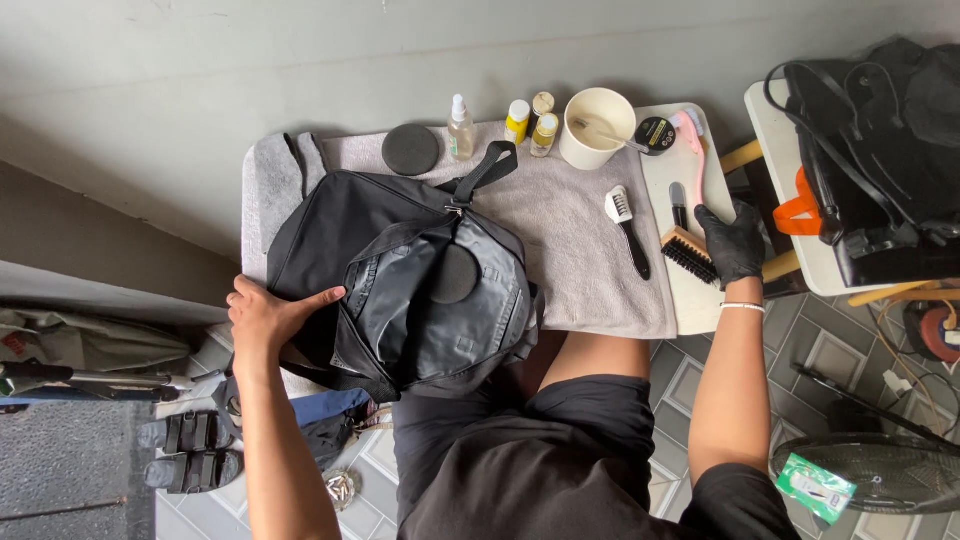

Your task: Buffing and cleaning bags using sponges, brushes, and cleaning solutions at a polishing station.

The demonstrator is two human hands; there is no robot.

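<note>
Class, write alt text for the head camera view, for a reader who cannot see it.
A person's bare left hand rests on a black backpack lying on a grey towel, while the black-gloved right hand touches a wooden brush. Small bottles and a white cup line the table's far edge.

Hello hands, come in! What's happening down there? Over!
Left hand bare, flat on black backpack. Right hand, black glove, on wooden brush. Nothing blocking.
</note>
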